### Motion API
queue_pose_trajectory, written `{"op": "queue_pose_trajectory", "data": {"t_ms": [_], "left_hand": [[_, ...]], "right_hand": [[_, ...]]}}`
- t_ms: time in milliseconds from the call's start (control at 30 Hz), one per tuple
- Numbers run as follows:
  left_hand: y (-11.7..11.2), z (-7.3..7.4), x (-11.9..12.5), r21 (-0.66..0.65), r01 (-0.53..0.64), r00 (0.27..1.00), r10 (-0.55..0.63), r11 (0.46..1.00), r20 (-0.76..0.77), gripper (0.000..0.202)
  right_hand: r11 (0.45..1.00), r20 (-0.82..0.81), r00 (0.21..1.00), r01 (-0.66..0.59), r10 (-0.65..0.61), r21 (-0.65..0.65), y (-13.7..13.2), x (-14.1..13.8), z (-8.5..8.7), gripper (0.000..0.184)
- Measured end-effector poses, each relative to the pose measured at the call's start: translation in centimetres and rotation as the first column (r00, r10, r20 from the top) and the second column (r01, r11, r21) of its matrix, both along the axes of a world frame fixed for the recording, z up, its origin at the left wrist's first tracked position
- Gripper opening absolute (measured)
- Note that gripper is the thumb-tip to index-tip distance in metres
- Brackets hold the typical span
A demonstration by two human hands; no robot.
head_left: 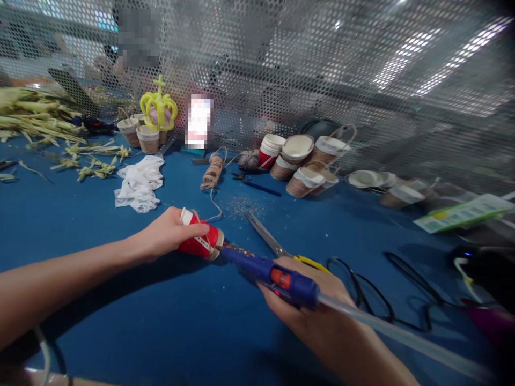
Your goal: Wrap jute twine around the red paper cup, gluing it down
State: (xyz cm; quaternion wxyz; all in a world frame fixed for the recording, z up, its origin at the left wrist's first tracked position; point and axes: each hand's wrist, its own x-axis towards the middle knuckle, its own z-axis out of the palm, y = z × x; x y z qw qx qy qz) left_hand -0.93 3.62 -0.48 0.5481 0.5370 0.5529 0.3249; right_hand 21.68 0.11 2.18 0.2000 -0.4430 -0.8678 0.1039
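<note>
Left hand (169, 231) on red cup (200, 239), right hand (317, 305) with glue gun (267, 271)

No legible print on the red cup (200, 242) or green leaflet (462, 213)

A perforated metal screen (362, 64) backs the blue table (161, 321) (ceiling lights (475, 40) glare through).

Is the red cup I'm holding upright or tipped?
On its side: red cup lies sideways in the left hand, meeting the glue gun.
</note>
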Motion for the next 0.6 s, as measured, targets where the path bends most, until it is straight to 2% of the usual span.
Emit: {"op": "queue_pose_trajectory", "data": {"t_ms": [233,600], "left_hand": [[0.08,-0.11,-0.07,-0.008,-0.007,1.000,0.007,1.000,-0.004,0.026],[0.07,0.10,0.05,-0.027,-0.005,1.000,0.005,1.000,0.004,0.026]], "right_hand": [[0.999,0.021,1.000,0.006,-0.006,-0.032,-0.47,0.17,-0.31,0.020],[1.000,0.017,1.000,-0.001,0.001,-0.011,-0.17,0.01,-0.15,0.021]]}}
